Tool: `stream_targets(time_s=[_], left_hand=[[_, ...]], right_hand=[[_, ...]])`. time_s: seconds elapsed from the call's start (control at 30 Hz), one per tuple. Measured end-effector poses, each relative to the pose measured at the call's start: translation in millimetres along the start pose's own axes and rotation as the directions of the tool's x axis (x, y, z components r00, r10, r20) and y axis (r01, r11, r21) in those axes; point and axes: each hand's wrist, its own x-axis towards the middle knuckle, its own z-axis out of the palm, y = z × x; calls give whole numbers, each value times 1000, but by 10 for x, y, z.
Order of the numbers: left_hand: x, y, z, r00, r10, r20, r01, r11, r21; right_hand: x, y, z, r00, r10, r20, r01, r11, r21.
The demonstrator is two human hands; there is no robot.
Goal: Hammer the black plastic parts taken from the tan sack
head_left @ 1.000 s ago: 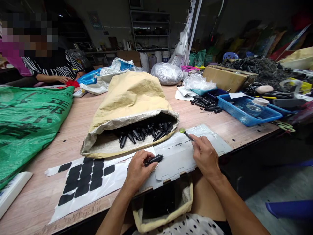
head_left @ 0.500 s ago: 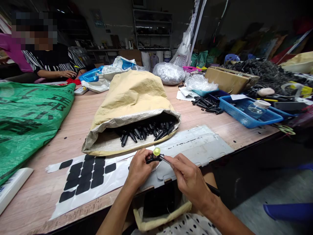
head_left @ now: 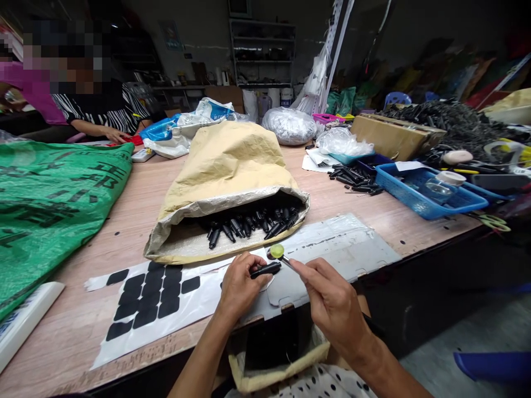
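Near the table's front edge, my left hand (head_left: 240, 282) is closed around a short black tube-shaped part (head_left: 266, 270), which lies roughly level and points right. Pinched in my right hand (head_left: 332, 296) is a slim metal-handled tool (head_left: 288, 261). Its tip reaches a round yellow-green piece (head_left: 276, 251) just above the black part; I cannot tell whether the two are joined. Beyond my hands, a tan sack (head_left: 232, 157) lies with its mouth towards me and several black parts (head_left: 236, 226) inside. Under the table edge, an open tan bag (head_left: 286, 367) sits on my lap.
A grey board (head_left: 336, 243) lies beneath my hands, beside a white sheet with black stickers (head_left: 149, 293). A green sack (head_left: 53, 193) covers the left side. On the right are a blue basket (head_left: 427, 193) and loose black parts (head_left: 354, 178). Another person (head_left: 103, 110) sits at the far left.
The yellow-green piece and tool tip have moved away from the black part, slightly up and right. More of the black part shows in my left hand. The view has shifted slightly.
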Motion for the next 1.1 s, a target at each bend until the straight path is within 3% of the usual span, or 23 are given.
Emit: stream_targets(time_s=[0.23, 0.37, 0.53, 0.63, 0.73, 1.1], left_hand=[[6, 1, 14, 1000, -13, -10, 14, 1000, 14], [0, 2, 5, 1000, -1, -1, 1, 999, 36], [-13, 12, -36, 999, 40, 35, -40, 999, 3], [-19, 22, -56, 999, 43, 25, -42, 999, -19], [-24, 19, -55, 1000, 19, -3, -19, 999, -33], [-52, -32, -50, 1000, -23, -2, 22, 992, -124]], right_hand=[[-61, 58, 6, 996, 71, 50, -67, 995, -70], [22, 201, -119, 990, 116, -80, -122, 989, -82], [229, 710, -275, 966, 187, -180, -241, 901, -361], [301, 1042, -245, 959, 225, -170, -281, 818, -502], [310, 1229, -162, 955, 231, -187, -296, 792, -535], [269, 1225, -113, 943, 234, -237, -327, 790, -519]])
